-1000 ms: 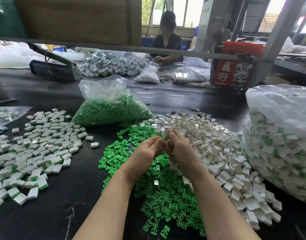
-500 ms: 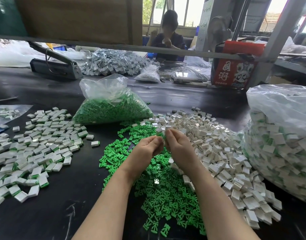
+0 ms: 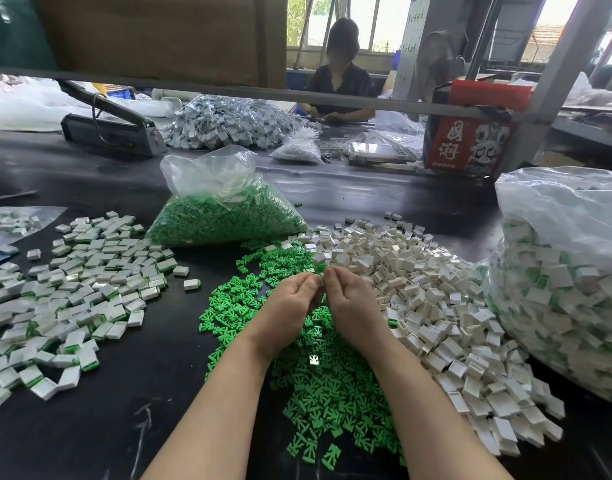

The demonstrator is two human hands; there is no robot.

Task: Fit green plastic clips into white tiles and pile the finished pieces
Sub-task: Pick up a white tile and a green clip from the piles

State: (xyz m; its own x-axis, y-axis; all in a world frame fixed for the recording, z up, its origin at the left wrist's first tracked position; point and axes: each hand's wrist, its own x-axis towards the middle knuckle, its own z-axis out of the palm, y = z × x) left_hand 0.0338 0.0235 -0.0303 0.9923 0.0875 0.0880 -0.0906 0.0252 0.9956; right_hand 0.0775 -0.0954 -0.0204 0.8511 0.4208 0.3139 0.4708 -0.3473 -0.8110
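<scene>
1. Black and wide, the work table (image 3: 89, 427) carries everything: loose green clips (image 3: 325, 386) lie under and just behind the fingers, empty white tiles (image 3: 418, 299) lie to the right of them, and the finished pieces (image 3: 72, 299) are spread well to the left of them.

2. Both hands are raised over the clips. The left hand (image 3: 290, 299) and the right hand (image 3: 349, 299) have their fingers curled, and the fingertips meet between them. They seem to pinch something small, but I cannot tell if it is a clip, a tile or both, because the fingers hide it.

3. Risk, as I judge it: if the clip goes in tilted, it can jam or bend instead of seating.

4. A small part can slip from the fingertips during the press. It then falls into the green heap directly below the fingers and is hard to find again.

5. When the finished piece is thrown to the left, a weak throw can drop it among the loose clips.

6. Beyond the fingers a bag of clips (image 3: 224, 216) is open, and far to their right stands a big bag of pieces (image 3: 557, 289); a careless elbow can push the tile heap against it.
</scene>
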